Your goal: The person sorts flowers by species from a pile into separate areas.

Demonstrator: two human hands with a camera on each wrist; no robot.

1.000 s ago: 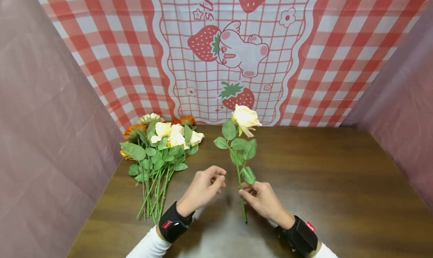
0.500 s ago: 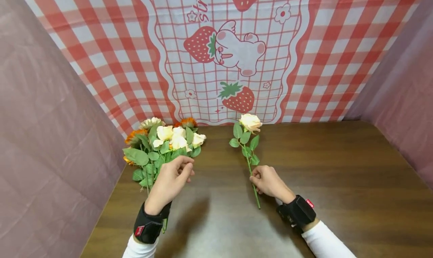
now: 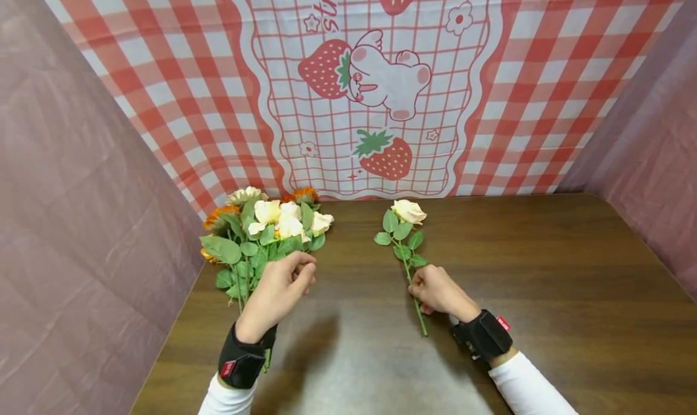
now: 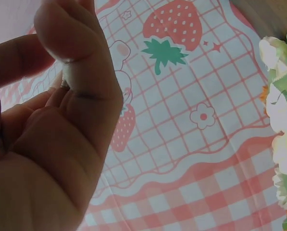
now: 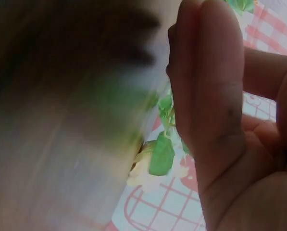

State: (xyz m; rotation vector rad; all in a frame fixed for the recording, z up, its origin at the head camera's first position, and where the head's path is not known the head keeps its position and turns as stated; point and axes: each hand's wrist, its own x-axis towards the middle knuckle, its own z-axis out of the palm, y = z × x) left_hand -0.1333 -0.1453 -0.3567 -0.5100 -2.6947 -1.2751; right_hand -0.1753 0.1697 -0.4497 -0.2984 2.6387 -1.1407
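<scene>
A single cream rose (image 3: 409, 212) lies on the table right of centre, bloom toward the back and stem toward the front. My right hand (image 3: 440, 291) pinches its green stem (image 3: 407, 271) below the leaves. In the right wrist view, the rose's leaves (image 5: 161, 154) show beyond the thumb, but the grip itself is hidden. Loosely curled and holding nothing, my left hand (image 3: 279, 291) hovers in front of a bunch of flowers (image 3: 288, 224) at the left and hides most of its stems.
The bunch has cream roses, orange blooms (image 3: 220, 216) and a pale daisy-like bloom (image 3: 246, 196). Behind the brown wooden table (image 3: 517, 270) hangs a red-checked strawberry cloth (image 3: 392, 94). Mauve cloth walls (image 3: 92, 221) close off both sides.
The right hand has brought the upright rose down and right onto the table. My left hand has moved left, away from the rose, to the bunch.
</scene>
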